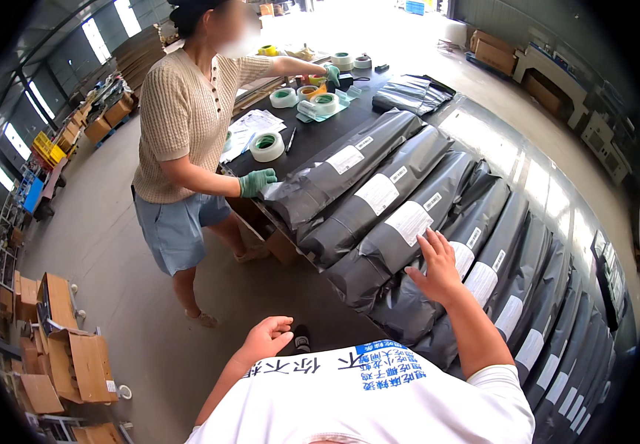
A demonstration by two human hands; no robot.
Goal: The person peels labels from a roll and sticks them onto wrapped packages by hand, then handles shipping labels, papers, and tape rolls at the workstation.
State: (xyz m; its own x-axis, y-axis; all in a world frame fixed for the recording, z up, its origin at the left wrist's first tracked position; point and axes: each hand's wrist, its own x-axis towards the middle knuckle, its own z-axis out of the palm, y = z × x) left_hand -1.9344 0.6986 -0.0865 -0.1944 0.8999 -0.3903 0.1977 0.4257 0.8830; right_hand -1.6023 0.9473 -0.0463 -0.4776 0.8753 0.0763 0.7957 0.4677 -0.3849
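My right hand [438, 265] is open, its fingers spread over a long package wrapped in dark grey plastic [390, 248], near the white label [409, 222] on it. Whether the fingertips press on the film is hard to tell. Off the table's near edge, my left hand [266, 338] hangs in the air with loosely curled fingers, the thumb apart and nothing in it. Similar wrapped packages [375, 194] lie side by side in a row, each with white labels. A co-worker's gloved hand [258, 183] touches the end of the farthest package [346, 163].
The co-worker [186, 118] stands at the left and reaches over the dark table [312, 140] with the other gloved hand [332, 74]. Tape rolls [266, 146], papers [253, 126], a pen [291, 139] and flat plastic bags [412, 95] lie there. Cardboard boxes [83, 362] stand on the floor at lower left.
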